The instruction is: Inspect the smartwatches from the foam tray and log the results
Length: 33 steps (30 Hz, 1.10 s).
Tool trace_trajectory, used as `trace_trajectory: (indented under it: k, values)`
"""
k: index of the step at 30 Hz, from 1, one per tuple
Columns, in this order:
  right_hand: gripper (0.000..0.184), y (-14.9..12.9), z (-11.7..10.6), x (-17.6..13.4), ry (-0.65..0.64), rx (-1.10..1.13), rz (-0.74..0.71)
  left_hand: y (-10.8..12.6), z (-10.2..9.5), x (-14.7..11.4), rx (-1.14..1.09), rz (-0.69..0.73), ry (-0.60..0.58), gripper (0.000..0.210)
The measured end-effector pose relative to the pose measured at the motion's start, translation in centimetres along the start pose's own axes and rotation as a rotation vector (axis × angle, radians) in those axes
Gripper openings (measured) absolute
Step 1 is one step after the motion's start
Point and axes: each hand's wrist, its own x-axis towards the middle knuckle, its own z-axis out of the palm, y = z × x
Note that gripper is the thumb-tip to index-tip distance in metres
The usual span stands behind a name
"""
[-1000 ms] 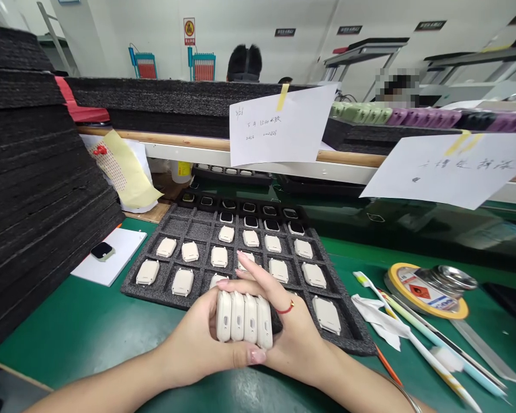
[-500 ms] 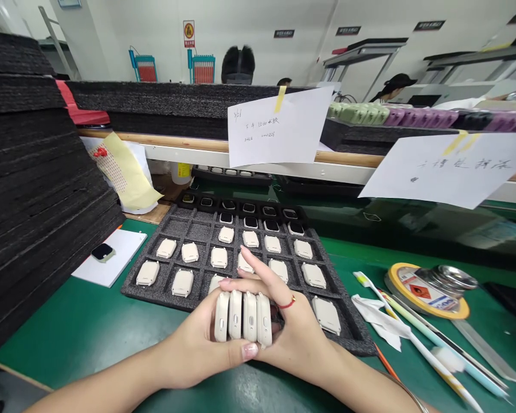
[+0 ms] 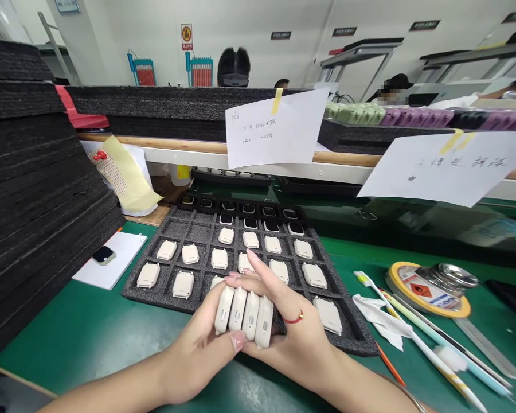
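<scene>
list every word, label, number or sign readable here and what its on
"下午 15:30": handwritten on the middle paper; its corner date and the rest are unclear.
Handwriting on the right paper: too faint to read surely.
Flame sign, no words: on the round can; its lettering is unclear.
Red-framed wall sign: yellow symbol, caption too small.
Dark wall plates: too small.
Watch cases in the tray: print too tiny.

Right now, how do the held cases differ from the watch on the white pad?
The held cases are gripped by the left hand and right hand; the watch rests untouched on the white pad. The held cases form a row of four; the watch lies singly, dark face up. The held cases turn cream narrow sides to the camera; the watch has a pale greenish rim. Both have rounded corners.
</scene>
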Motion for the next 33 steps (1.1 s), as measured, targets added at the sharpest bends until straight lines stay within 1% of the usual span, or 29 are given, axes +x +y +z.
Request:
trace_trajectory:
  k: [2,4,6,10,12,15,20,24,27,30,33]
  values:
    - [0.092,-0.29,0.03,0.06,-0.002,-0.049,-0.002,-0.24,0.0,-0.1,0.102,0.03,0.049,0.05]
    - [0.09,-0.55,0.09,0.1,-0.003,-0.084,-0.001,-0.53,0.05,-0.15,0.148,0.041,0.069,0.054]
    - [0.089,-0.73,0.16,0.09,-0.001,-0.108,-0.003,-0.78,0.14,-0.12,0.148,0.047,0.076,0.054]
    - [0.089,-0.75,0.28,-0.04,0.0,-0.154,-0.006,-0.92,0.34,0.08,0.122,0.065,0.097,0.049]
    - [0.088,-0.68,0.31,-0.08,0.001,-0.167,-0.016,-0.82,0.41,0.15,0.099,0.058,0.104,0.05]
    - [0.088,-0.6,0.29,-0.03,-0.006,-0.17,-0.021,-0.67,0.48,0.15,0.089,0.046,0.108,0.054]
    - [0.085,-0.57,0.26,0.11,-0.003,-0.183,-0.032,-0.78,0.42,0.05,0.111,0.046,0.111,0.052]
    - [0.085,-0.52,0.22,0.08,-0.006,-0.176,-0.038,-0.93,0.26,0.13,0.156,0.042,0.101,0.061]
    - [0.086,-0.42,0.2,0.04,-0.008,-0.172,-0.041,-1.0,0.22,0.15,0.176,0.037,0.113,0.063]
    - [0.087,-0.26,0.23,-0.05,-0.007,-0.16,-0.048,-0.98,0.25,0.01,0.143,0.012,0.11,0.067]
    - [0.089,-0.19,0.25,-0.15,-0.019,-0.143,-0.045,-0.86,0.24,-0.2,0.049,0.01,0.071,0.069]
